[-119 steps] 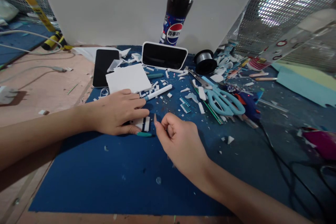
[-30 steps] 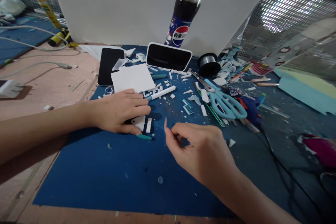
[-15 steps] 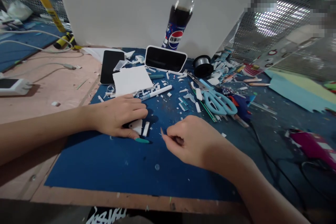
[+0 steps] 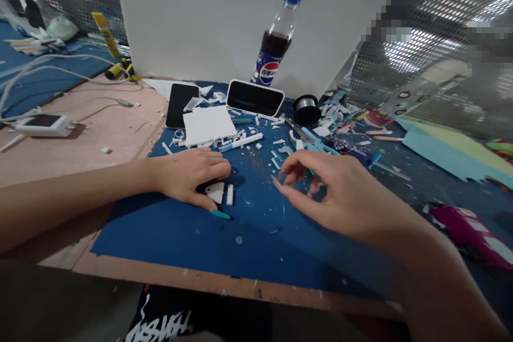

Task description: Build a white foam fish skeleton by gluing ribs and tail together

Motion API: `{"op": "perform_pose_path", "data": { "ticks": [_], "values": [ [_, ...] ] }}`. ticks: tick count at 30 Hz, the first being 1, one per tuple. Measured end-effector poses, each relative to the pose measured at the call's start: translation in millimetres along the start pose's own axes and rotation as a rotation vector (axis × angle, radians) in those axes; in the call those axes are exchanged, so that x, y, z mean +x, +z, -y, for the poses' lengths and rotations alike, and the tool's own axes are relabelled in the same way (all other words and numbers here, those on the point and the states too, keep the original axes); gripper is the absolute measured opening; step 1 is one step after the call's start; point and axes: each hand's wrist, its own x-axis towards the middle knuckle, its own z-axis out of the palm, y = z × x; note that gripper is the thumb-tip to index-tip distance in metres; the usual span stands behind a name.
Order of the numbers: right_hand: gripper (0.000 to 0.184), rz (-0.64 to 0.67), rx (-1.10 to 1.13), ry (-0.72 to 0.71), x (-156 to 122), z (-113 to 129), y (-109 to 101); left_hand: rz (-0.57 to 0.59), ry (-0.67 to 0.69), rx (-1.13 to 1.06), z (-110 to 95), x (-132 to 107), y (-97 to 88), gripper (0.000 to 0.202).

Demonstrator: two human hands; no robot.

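My left hand (image 4: 196,173) rests on the blue mat (image 4: 168,238), its fingers bent over and its thumb spread apart. A long teal nail (image 4: 220,214) shows on that thumb. Between thumb and fingers lies a small white piece with a hole (image 4: 215,192), partly under the hand. Beside it is a narrow white strip (image 4: 230,194). To the right, my right hand (image 4: 324,187) is raised over the mat with curved fingers apart, and I see nothing in its grasp. Light blue scissors (image 4: 316,141) lie just behind it, partly hidden by the fingers.
A white square sheet (image 4: 210,125), a white pen (image 4: 241,142) and scattered scraps lie behind my hands. Farther back are a dark phone (image 4: 181,106), a white-framed phone (image 4: 255,98), a cola bottle (image 4: 274,45) and a wire spool (image 4: 306,110). A charger (image 4: 44,124) lies left.
My right hand has moved right and up, its fingers opening from a closed pinch. My left hand stays in place by the white piece. The camera view has shifted a little.
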Motion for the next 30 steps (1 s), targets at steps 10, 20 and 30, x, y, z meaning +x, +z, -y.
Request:
{"op": "perform_pose_path", "data": {
  "ticks": [10,20,30],
  "values": [
    [0.032,-0.064,0.172,-0.205,4,5,25,-0.017,-0.031,0.049,-1,-11,-1.1,0.044],
    [0.044,-0.036,0.362,-0.115,7,7,63,-0.126,-0.173,-0.268,-4,-22,-9.8,0.046],
    [0.038,-0.063,0.39,-0.091,9,5,70,-0.112,-0.24,-0.467,-5,-24,-11.7,0.046]
  ]
}}
